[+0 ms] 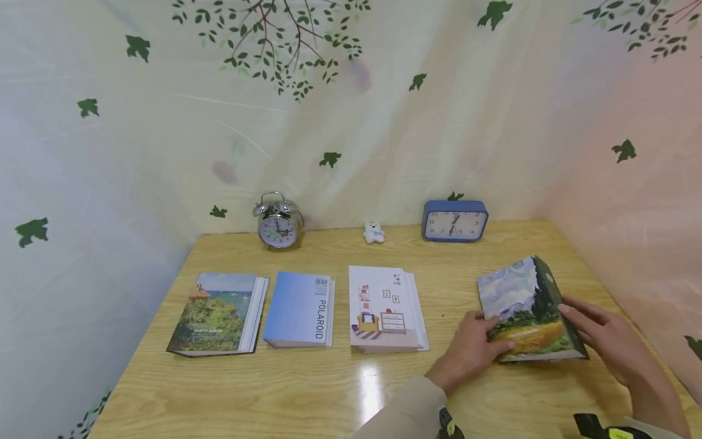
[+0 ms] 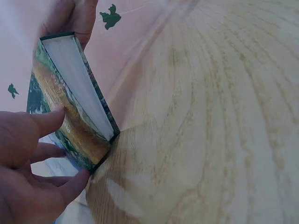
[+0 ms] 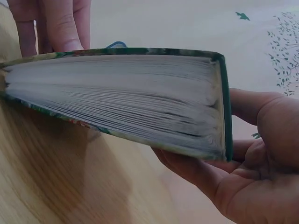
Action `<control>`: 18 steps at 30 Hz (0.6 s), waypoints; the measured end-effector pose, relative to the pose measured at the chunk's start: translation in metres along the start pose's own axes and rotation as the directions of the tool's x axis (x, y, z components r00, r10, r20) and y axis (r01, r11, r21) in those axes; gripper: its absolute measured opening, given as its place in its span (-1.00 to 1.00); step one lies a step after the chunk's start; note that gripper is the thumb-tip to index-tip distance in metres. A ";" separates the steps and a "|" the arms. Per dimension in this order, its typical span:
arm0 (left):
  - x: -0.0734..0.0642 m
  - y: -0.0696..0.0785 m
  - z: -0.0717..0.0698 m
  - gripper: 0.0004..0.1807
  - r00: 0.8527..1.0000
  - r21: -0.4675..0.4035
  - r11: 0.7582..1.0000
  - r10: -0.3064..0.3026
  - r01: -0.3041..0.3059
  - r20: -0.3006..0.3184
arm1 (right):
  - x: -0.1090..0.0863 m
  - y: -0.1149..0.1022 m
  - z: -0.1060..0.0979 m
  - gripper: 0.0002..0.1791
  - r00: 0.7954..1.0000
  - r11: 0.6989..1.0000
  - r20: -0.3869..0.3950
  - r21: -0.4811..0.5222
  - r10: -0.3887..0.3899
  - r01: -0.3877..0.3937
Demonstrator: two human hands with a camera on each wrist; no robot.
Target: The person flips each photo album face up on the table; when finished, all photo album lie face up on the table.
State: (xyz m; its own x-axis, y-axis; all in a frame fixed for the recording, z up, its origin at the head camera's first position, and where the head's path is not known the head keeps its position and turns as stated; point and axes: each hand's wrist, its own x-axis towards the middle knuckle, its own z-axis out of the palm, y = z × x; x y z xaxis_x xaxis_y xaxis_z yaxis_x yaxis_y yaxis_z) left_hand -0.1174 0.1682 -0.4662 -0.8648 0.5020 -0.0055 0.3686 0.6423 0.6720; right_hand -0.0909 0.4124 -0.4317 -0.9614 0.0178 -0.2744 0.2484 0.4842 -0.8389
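A thick photo album (image 1: 526,329) with a painted landscape on its cover is tilted over the right side of the table, its dark spine raised. My right hand (image 1: 609,335) grips the spine side; in the right wrist view its fingers (image 3: 196,175) reach under the back cover. At the opposite, lower edge, my left hand (image 1: 474,347) holds the album, with a fingertip (image 2: 57,109) on the front cover in the left wrist view. The page block (image 3: 117,88) faces the right wrist camera, fanned wider toward the spine.
Left of my hands lie a white album (image 1: 378,305) with a furniture drawing, a blue POLAROID album (image 1: 296,311) and a seaside-painting album (image 1: 219,311). Along the back stand a silver alarm clock (image 1: 278,228), a small white bear figurine (image 1: 374,233) and a blue clock (image 1: 455,221). Fabric walls border the table.
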 end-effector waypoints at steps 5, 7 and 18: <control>0.003 -0.002 -0.007 -0.39 0.999 -0.015 0.999 0.032 -0.032 0.027 | -0.002 0.000 0.003 -0.36 0.986 0.945 -0.014 0.284 -0.164 0.161; 0.004 -0.004 -0.008 -0.39 0.997 -0.028 0.997 0.069 -0.068 0.029 | -0.003 -0.003 0.004 -0.43 0.974 0.897 -0.017 0.387 -0.225 0.214; 0.007 -0.009 -0.016 -0.40 0.992 -0.312 0.948 0.094 -0.064 0.082 | -0.004 -0.027 0.024 -0.45 0.947 0.873 -0.066 0.373 -0.314 0.315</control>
State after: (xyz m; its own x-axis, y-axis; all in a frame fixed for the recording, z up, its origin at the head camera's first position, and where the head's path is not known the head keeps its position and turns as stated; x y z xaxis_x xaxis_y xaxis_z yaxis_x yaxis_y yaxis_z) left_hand -0.1319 0.1568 -0.4607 -0.7956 0.6059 -0.0032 0.2981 0.3960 0.8685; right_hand -0.0908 0.3788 -0.4193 -0.9964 -0.0772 0.0345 -0.0424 0.1022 -0.9939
